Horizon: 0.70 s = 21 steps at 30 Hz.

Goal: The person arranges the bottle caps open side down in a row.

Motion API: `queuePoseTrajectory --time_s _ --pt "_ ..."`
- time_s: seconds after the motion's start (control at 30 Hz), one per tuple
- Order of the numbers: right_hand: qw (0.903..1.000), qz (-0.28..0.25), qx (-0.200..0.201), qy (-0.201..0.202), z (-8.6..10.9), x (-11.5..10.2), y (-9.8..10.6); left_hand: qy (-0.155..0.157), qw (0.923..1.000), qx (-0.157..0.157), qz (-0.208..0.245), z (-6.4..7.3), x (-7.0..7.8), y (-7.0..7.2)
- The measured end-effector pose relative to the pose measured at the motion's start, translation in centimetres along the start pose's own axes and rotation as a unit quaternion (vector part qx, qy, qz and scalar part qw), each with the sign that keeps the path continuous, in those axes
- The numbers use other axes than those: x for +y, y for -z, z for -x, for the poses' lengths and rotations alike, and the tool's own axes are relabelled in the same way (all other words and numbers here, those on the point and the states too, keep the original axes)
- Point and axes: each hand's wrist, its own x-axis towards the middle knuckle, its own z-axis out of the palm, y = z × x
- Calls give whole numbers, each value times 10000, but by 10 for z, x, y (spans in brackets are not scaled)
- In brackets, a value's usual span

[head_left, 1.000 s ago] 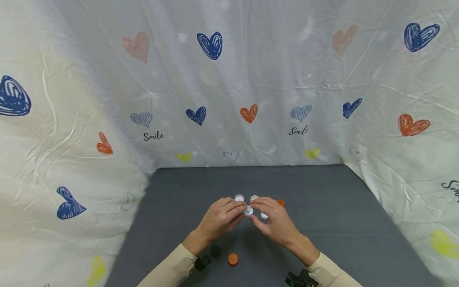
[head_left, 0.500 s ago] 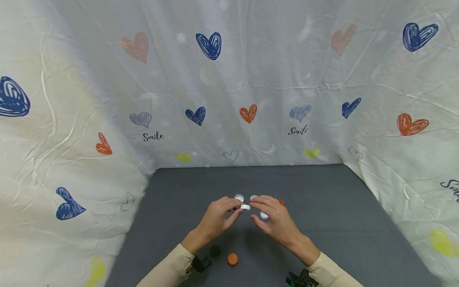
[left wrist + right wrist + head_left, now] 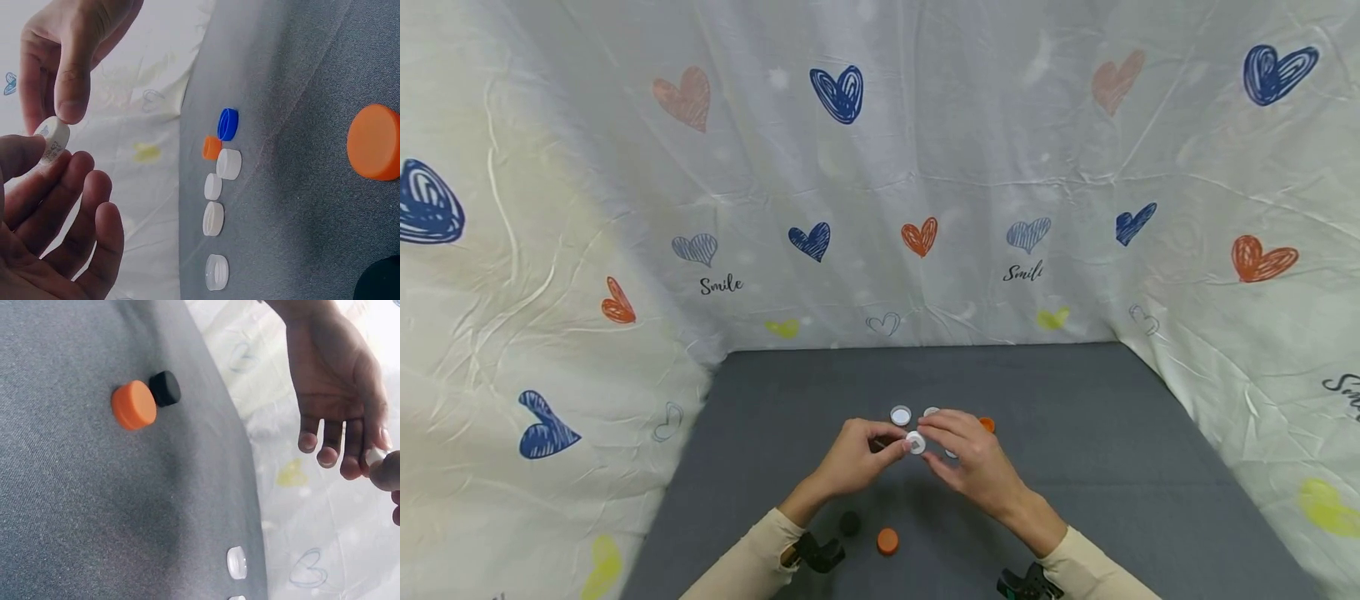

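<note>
Held up between both hands is a white bottle cap (image 3: 916, 442) with printing on its flat face (image 3: 57, 139). My left hand (image 3: 850, 458) pinches it between thumb and index finger, its other fingers spread loosely in the left wrist view. From the opposite side my right hand (image 3: 970, 458) has its thumb and fingertips at the cap's edge, seemingly pinching it too. The cap's back is hidden by fingers. Below the hands lie an orange cap (image 3: 887, 542) and a black cap (image 3: 850, 523), nearest the wearer.
Beyond the hands sit more caps on the grey cloth: a blue one (image 3: 228, 124), a smaller-looking orange one (image 3: 211, 148), and several white ones, including one with a clear rim (image 3: 217, 272). A heart-printed curtain (image 3: 880, 167) surrounds the table's back and sides.
The white cap turned edge-on in my left fingers half a second ago, then its printed face came round and it dropped slightly. My right fingers have closed in on it again.
</note>
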Motion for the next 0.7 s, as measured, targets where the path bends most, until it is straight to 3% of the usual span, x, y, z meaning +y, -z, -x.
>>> queuePoseTrajectory --time_s 0.17,0.33,0.43,0.53,0.7 --pt "10000 75 -29 -10 0 0 1 57 9999 -50 -82 1 2 3" --pt "9998 196 70 -49 1 2 -1 -296 9971 391 -579 1 3 7" --pt "9997 209 88 -99 3 2 -1 -790 9889 592 -1115 0 4 9" --pt "9996 193 38 -197 3 1 -1 -1286 9767 582 -1615 0 5 7" --pt "9994 121 -39 -316 4 -1 -1 -1775 9596 483 -2131 -2 8 2"
